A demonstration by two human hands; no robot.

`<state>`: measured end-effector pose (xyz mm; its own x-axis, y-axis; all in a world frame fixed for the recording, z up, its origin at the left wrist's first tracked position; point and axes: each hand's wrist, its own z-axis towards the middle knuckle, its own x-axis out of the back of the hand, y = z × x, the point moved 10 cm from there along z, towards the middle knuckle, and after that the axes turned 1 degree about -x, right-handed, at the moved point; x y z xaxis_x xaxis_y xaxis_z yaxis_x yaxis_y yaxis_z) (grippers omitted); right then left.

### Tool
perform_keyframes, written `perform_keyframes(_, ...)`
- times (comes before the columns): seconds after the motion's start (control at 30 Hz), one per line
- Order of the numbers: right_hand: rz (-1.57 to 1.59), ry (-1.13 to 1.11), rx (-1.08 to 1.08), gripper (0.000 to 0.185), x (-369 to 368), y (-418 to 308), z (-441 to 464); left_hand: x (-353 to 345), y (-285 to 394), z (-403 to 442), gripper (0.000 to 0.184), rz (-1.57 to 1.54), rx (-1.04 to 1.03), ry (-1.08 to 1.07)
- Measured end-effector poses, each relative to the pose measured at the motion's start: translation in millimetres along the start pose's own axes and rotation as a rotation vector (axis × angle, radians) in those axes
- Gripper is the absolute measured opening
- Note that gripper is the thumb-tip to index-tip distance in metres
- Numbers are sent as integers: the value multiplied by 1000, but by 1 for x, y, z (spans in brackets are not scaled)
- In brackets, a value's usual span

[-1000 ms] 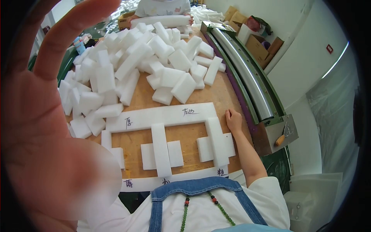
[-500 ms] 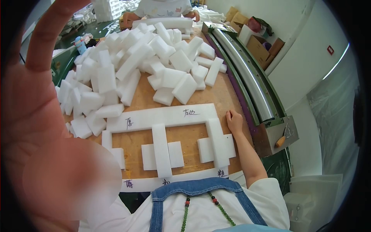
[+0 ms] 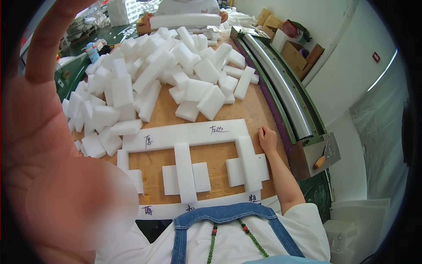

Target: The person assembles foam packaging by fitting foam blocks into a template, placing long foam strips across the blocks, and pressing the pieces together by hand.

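Observation:
My left hand [image 3: 41, 119] is raised very close to the camera at the left, fingers apart and palm showing, holding nothing; a blurred patch covers its lower part. Resting on the wooden table [image 3: 246, 110], my right hand [image 3: 267, 138] is curled into a loose fist with nothing visible in it. Beside it lies a long white foam bar [image 3: 189, 133] with handwritten marks. Shorter foam strips, including a middle strip [image 3: 185, 171] and a right strip [image 3: 249, 163], run down from the bar, with small blocks against them. A marked white strip [image 3: 171, 211] lies along the near edge.
A large heap of white foam blocks [image 3: 162, 66] covers the table's far left part. Beyond it, a person [image 3: 187, 7] holds a long white foam piece [image 3: 185, 20]. A machine with a metal roller [image 3: 281, 83] runs along the right side, near cardboard boxes [image 3: 293, 55].
My left hand has shifted slightly left. Across the table, the person let go of the long foam piece, then took hold of it again and raised it. My right hand stays in place.

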<state>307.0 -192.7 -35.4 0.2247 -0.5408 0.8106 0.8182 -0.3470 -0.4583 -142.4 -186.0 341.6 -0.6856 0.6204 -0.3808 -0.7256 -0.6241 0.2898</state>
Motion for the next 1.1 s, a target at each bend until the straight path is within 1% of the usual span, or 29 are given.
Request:
perform_keyframes(0.4,15,4,7,22,-4,5,0,9,1,-5,54,116,-25,-24)
perform_keyframes(0.5,5,14,15,22,2,5,1,13,4,-13,54,235,-53,-52)
perform_keyframes(0.6,13,16,22,22,-2,-1,-2,14,10,-27,54,468,-103,-124)
perform_keyframes(0.7,8,14,29,22,-1,0,-2,-3,9,-50,54,660,-115,-300)
perform_keyframes(0.8,7,7,37,22,0,-2,0,-14,1,-65,54,743,-102,-390)
perform_keyframes(1.1,10,30,45,22,5,-6,-2,-18,-23,-63,54,838,-124,-399)
